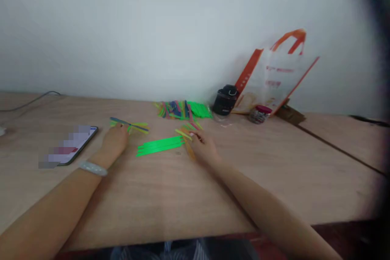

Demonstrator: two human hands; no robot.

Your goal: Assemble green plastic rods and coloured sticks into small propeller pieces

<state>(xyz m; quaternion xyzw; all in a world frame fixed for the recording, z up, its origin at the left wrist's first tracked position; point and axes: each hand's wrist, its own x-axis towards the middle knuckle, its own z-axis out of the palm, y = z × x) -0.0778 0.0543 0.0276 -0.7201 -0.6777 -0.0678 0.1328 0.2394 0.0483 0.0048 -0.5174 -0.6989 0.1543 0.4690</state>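
Observation:
My left hand [115, 140] rests on the table, its fingertips at a small crossed bunch of yellow-green and dark blue flat sticks [129, 126]. The blur hides whether it grips them. My right hand [204, 148] pinches several yellow and orange sticks [187, 140], with a few more pink and yellow ones just beyond its fingers. Between my hands lies a neat row of bright green sticks [160, 145]. Behind them is a heap of mixed coloured sticks [183, 110].
A phone [76, 146] with a blurred screen lies left of my left hand. At the back stand a black cylindrical container [225, 99], a red-lidded jar [260, 114] and a white-and-orange bag [274, 73] against the wall. A cable runs along the far left.

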